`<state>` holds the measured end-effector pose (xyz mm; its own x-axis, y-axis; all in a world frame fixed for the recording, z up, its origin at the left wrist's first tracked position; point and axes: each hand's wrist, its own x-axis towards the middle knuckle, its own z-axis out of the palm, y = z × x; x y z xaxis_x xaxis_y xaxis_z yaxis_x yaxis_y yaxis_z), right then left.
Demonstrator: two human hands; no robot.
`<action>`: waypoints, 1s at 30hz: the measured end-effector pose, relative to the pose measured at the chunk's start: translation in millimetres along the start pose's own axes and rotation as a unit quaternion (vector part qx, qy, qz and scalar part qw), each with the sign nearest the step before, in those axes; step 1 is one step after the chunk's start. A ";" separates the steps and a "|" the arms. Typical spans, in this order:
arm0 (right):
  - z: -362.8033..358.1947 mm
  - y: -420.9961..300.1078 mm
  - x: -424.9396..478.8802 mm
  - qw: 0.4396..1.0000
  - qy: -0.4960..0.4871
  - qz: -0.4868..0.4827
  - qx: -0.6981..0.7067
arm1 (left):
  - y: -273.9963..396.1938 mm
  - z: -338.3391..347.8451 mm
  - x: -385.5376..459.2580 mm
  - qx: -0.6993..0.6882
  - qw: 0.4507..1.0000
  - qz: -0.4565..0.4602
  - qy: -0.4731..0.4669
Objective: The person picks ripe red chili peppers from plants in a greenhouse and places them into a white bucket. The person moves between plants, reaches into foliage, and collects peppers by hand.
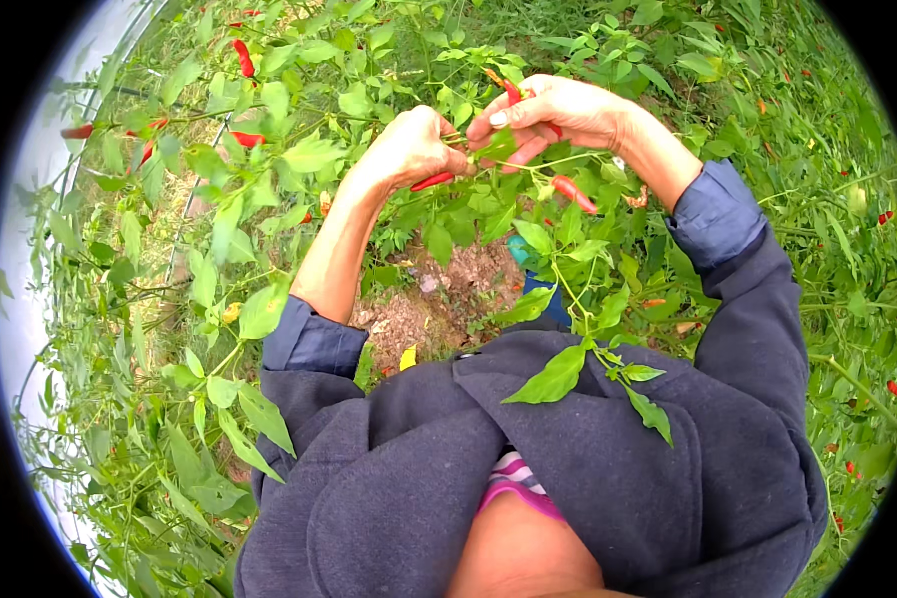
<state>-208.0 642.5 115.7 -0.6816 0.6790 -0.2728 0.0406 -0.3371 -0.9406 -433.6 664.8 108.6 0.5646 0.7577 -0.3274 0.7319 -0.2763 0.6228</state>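
Observation:
My left hand [422, 149] is closed, thumb and fingers pinched around thin green stems of a chili pepper plant. A red chili pepper [432, 182] sticks out below its fingers; whether it is held or hangs from the plant is unclear. Beside it, my right hand [542, 116] curls around red chili peppers [513, 93], one tip showing above the thumb and a bit of red under the palm. A green leaf [499, 145] lies between the two hands. Just below the right hand, another red chili pepper [574, 194] hangs on a stem.
Leafy chili plants surround me, with more red peppers [244, 58] at the upper left. A leafy branch [584, 329] reaches across my dark jacket [418, 448]. Bare soil [448, 291] shows below my hands, near a blue-green boot [518, 249]. Whitish sheeting [30, 224] borders the left side.

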 end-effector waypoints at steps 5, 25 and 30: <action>-48.3 -7.1 -7.4 0.950 0.166 -0.147 -0.219 | -1.5 6.9 -20.1 -0.119 0.993 -0.008 0.024; 32.3 24.1 21.8 0.833 0.140 -0.196 -0.498 | -54.1 -36.6 -28.7 -0.292 0.917 0.004 0.272; 34.8 20.6 30.0 0.696 0.200 -0.404 -0.559 | -21.5 -6.2 -65.8 -0.446 0.866 0.013 0.226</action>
<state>-253.0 633.3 95.2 -0.5639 0.5547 0.6118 0.4576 0.8266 -0.3276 -488.9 624.6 121.1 0.2214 0.9679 -0.1189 0.0212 0.1171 0.9929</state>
